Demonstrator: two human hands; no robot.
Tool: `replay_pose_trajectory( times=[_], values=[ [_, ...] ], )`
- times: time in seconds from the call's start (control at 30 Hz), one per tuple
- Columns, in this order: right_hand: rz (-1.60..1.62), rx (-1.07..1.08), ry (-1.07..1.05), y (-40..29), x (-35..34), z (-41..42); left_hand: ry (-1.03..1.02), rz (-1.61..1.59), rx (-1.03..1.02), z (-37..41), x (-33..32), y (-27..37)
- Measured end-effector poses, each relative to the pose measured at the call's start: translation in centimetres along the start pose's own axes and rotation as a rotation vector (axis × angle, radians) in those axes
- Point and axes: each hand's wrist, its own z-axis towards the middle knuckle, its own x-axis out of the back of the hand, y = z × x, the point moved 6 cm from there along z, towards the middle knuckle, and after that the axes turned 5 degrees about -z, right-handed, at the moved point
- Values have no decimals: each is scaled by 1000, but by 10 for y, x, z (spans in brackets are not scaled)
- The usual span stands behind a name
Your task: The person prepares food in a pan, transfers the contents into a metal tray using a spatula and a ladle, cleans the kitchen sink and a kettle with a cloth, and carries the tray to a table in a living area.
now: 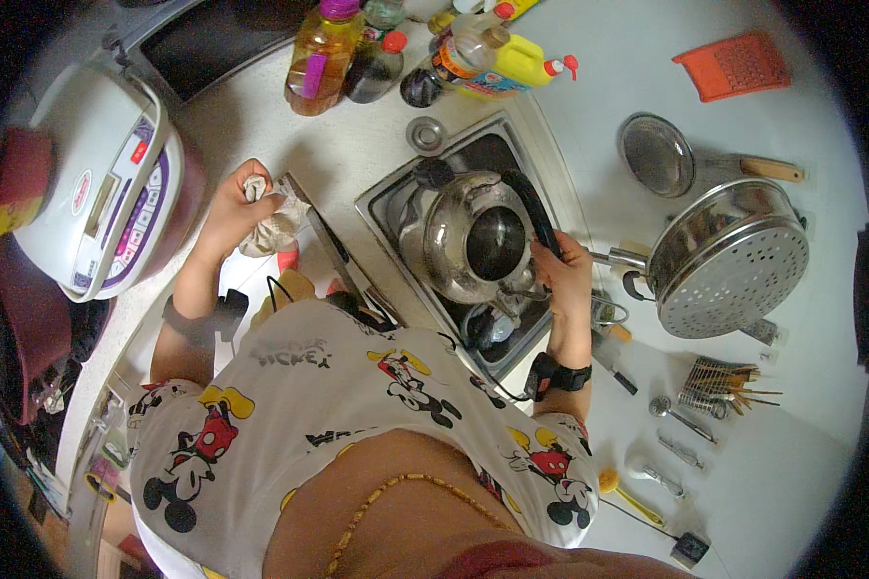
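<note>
My right hand (563, 271) grips the black handle (532, 206) of a stainless steel kettle (445, 239). The kettle is over the metal sink (376, 210), its round top opening (495, 243) uncovered and dark inside. Its spout points toward my body. Whether its base rests on the sink cannot be made out. My left hand (242, 210) is closed around a crumpled pale cloth (279, 226), out in front of the counter edge. Beneath the kettle's near side, shiny items (489, 326) in the sink are partly hidden.
A rice cooker (108, 195) stands at left. Several bottles (322, 61) line the back, with a small metal strainer (427, 135) before them. On the right wall hang a steamer pot (728, 260), a sieve (655, 154), a red grater (735, 66) and a utensil basket (717, 387).
</note>
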Motion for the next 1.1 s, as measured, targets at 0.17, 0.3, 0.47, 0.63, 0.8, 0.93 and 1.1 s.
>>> replay_pose_trajectory(
  times=[0.17, 0.3, 0.47, 0.63, 0.8, 0.93, 1.1],
  values=[
    [-57, 72, -56, -37, -25, -1, 44, -49, -49, -10, 13, -3],
    [-106, 87, -105, -66, -54, 2, 76, -94, -25, -23, 24, 3],
    [-212, 183, -226, -98, -94, 11, 119, -128, -26, -35, 39, -9],
    [-364, 449, -291, -117, -128, 31, 67, -232, 33, -42, 39, -18],
    [-450, 525, -423, -141, -162, 43, -73, -99, 43, -25, 29, -44],
    [-472, 489, -488, -151, -182, 49, -66, 39, 75, -12, 22, -51],
    [-513, 609, -526, -167, -199, 55, -53, 52, 34, -3, 30, -61]
  ],
)
